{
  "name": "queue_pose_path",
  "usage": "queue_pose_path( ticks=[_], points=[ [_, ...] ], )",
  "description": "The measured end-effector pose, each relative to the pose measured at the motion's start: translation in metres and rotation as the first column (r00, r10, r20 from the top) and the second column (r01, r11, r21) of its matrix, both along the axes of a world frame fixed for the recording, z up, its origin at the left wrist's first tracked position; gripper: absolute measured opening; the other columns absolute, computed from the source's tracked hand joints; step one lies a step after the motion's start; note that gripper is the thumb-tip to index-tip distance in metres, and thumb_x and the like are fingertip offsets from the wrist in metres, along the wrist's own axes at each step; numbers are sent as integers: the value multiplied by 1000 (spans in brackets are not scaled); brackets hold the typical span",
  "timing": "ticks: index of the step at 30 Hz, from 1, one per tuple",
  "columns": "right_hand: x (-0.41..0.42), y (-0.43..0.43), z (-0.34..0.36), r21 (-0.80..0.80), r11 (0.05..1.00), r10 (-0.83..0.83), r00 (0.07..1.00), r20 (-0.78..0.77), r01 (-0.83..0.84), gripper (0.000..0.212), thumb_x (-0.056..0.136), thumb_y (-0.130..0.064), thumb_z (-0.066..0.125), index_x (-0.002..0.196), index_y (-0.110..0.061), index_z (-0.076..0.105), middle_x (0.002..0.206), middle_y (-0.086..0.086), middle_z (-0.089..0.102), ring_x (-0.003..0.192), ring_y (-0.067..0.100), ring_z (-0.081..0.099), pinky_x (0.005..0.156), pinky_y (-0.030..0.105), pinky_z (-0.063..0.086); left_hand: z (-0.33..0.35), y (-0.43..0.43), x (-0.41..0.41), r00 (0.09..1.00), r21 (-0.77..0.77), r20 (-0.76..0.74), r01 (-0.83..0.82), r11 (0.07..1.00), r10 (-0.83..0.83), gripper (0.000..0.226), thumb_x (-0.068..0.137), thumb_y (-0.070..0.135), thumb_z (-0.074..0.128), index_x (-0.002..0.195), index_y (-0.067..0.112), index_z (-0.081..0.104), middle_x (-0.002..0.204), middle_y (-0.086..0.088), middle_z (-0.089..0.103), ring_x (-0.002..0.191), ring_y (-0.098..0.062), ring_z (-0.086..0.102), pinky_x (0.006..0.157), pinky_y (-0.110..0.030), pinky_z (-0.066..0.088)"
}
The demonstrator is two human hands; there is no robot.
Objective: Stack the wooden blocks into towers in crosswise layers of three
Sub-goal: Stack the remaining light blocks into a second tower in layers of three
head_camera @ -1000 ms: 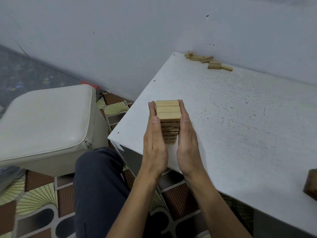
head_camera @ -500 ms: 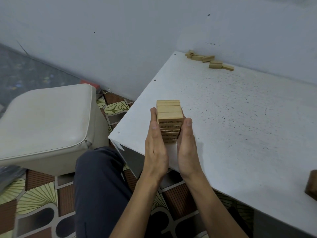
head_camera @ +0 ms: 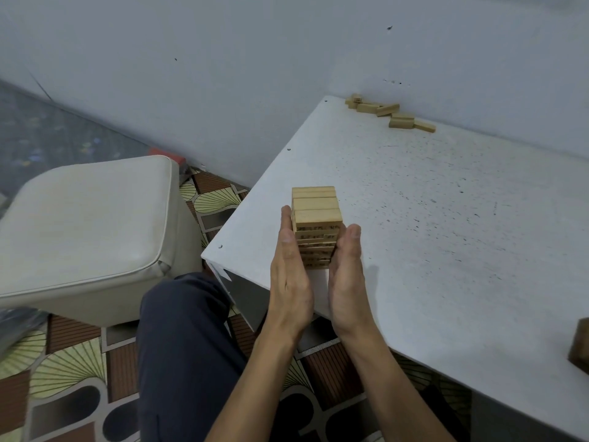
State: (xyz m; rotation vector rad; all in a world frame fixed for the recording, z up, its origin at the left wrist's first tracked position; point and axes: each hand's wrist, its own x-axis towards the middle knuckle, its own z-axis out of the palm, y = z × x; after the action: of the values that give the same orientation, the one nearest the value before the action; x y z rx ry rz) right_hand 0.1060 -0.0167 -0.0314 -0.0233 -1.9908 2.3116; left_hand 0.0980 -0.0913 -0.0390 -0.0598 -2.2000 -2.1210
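- Centrally, head view: tower stands near the corner of the counter; left hand and right hand, fingers straight, flank its sides.
- Tower's lower flanks hidden by palms.
- Loose blocks by wall; dark object cropped at right edge.

Wooden block tower standing near the front-left corner of the counter. Its top layer is three blocks side by side, and the layers beneath lie crosswise. Left hand and right hand flank the tower, fingers straight, palms turned inward against its lower sides. Beyond the tower, by the wall, loose blocks lie scattered. Left of the tower, a cream cushioned stool stands on the patterned floor. Below the tower, a dark-trousered leg. Far right of the tower, a dark wooden piece is cut by the frame edge.
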Motion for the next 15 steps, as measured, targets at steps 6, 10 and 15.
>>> queue_pose_path(
  ticks=[6, 10, 15],
  points=[
    [-8, 18, 9, 10, 997, -79, 995, 67, 78, 97, 75, -92, 24, 153, -35, 29, 157, -20, 33, 142, -6, 29, 124, 39, 17, 11, -18, -12, 1000, 34, 20, -20, 999, 19, 72, 91, 72, 14, 152, 36, 29, 153, 22, 37, 141, 7, 29, 123, -32, 20],
    [-29, 42, 26, 46, 984, -172, 985, 17, 171, 73, 87, -75, 21, 145, -37, 42, 145, -16, 51, 132, -3, 46, 120, 37, 29, 30, -35, -41, 1000, 54, -29, 5, 999, -4, 41, 108, 40, 25, 136, 29, 52, 128, 15, 63, 122, -1, 57, 110, -34, 41],
    [-68, 73, 50, 88, 954, -284, 959, -29, 285, 50, 105, -53, 21, 130, -30, 57, 115, -2, 72, 109, 11, 66, 103, 38, 47, 48, -42, -90, 992, -6, -82, 100, 995, -100, 28, 105, 15, 45, 125, 13, 64, 114, -1, 72, 108, -13, 67, 89, -20, 50]
  ],
)
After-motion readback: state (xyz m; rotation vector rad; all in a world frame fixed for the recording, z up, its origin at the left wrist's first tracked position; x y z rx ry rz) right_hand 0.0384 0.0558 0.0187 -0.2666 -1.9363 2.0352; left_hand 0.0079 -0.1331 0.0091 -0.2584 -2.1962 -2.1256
